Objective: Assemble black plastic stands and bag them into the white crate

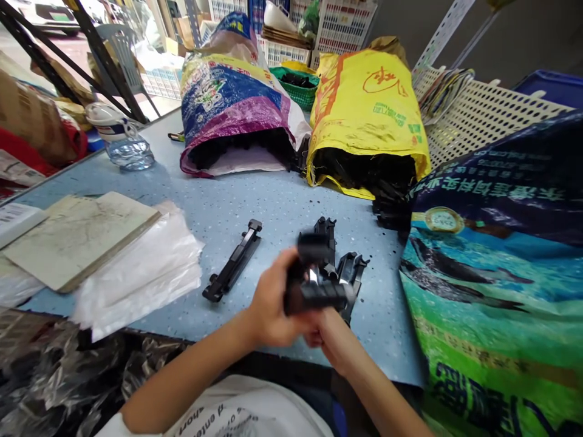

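Note:
My left hand [268,297] is wrapped around a black plastic part [303,294], which is smeared by motion. Close against it, my right hand [325,331] grips the same part from below; its fingers are mostly hidden. On the table just beyond lie similar black plastic pieces, one upright-looking [325,233] and another slanted [353,270], partly covered by what I hold. To the left, a long black plastic strip-like assembly [234,261] with wider ends rests by itself on the blue speckled tabletop [182,188].
A blue-purple sack [237,109] and a yellow sack [368,109] lie with open mouths showing black pieces. A large green-blue sack [496,273] borders the right. White plastic sheets [146,273], a notebook [82,237] and a water bottle [127,149] sit at left.

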